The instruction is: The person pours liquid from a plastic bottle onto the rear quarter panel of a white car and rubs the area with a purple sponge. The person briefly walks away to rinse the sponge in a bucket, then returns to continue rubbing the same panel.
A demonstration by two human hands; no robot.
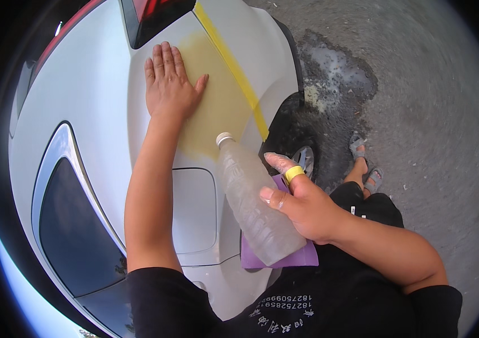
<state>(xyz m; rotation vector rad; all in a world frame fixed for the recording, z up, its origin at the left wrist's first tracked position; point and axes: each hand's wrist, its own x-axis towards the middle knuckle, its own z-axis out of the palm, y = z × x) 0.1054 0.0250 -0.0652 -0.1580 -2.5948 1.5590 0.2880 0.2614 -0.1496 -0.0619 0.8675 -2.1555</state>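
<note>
A: Left hand (pixel 167 81)?
B: Open, flat, palm down on the yellowish patch (pixel 217 107) of the white car panel (pixel 93 90). Arm straight out, fingers together, thumb spread.
A: Right hand (pixel 301 205)?
B: Closed around one clear plastic bottle (pixel 253 205), white cap tilted toward the panel. Held just beside the fuel flap (pixel 194 208). Yellow tape band on the forefinger.
A: Anything obscured?
B: One purple pad (pixel 284 256) behind bottle and hand, mostly covered; can't tell whether the fingers grip it too. Wheel (pixel 305 158) half hidden. One yellow tape strip (pixel 234 67). One sandalled foot (pixel 363 166) visible on the asphalt.
</note>
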